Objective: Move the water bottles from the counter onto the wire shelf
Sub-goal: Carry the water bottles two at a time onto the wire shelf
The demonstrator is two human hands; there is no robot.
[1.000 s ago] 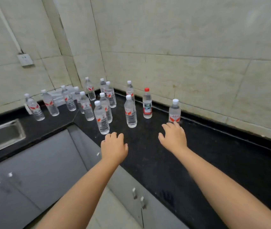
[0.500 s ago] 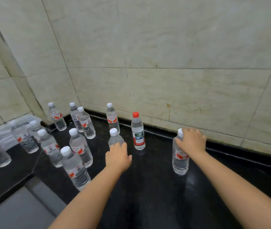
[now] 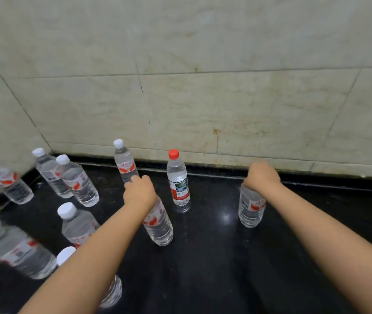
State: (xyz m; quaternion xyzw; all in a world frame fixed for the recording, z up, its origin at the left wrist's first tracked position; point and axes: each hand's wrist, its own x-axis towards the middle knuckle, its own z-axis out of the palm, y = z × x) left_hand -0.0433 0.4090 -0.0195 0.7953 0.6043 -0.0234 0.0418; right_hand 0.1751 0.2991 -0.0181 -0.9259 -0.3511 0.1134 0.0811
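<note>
Each hand grabs a bottle by its top, so two can go at once. The left hand [image 3: 140, 194] wraps one bottle [image 3: 159, 225]; the right hand [image 3: 262, 176] wraps another bottle [image 3: 250, 208]. Both stand on the black desk [image 3: 214, 257]. No shelf shows.

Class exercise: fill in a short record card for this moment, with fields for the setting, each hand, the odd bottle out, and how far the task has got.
setting: black counter against a tiled wall
left hand: grips the top of a bottle
right hand: grips the top of another bottle
odd one out: red-capped bottle, upright between the hands
task progress: every visible bottle stands on the counter; wire shelf not in view
</note>
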